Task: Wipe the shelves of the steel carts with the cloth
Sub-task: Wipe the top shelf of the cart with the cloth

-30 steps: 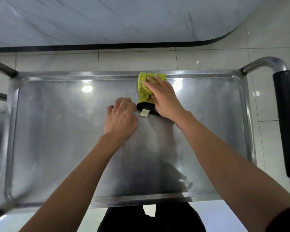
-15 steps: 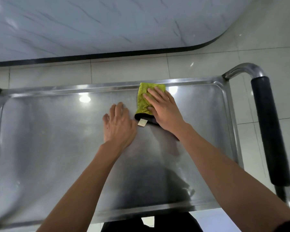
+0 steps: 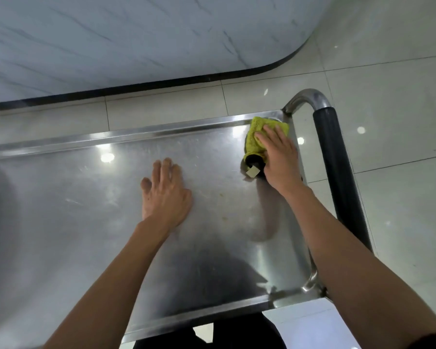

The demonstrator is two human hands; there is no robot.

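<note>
- Right hand (image 3: 278, 157) presses the cloth (image 3: 256, 137) flat-fingered into the shelf's (image 3: 86, 222) far right corner.
- Left hand (image 3: 165, 195) rests spread, holding nothing.
- Next, probably: sweep along the right edge.

Your shelf (image 3: 91, 222): steel, raised rim, scuffed and reflective, on a pale tiled floor (image 3: 400, 102). On it: one green cloth (image 3: 256, 137), far right corner, under your right hand (image 3: 280, 159); your left hand (image 3: 165, 195) flat near the middle, well apart from the cloth.
</note>
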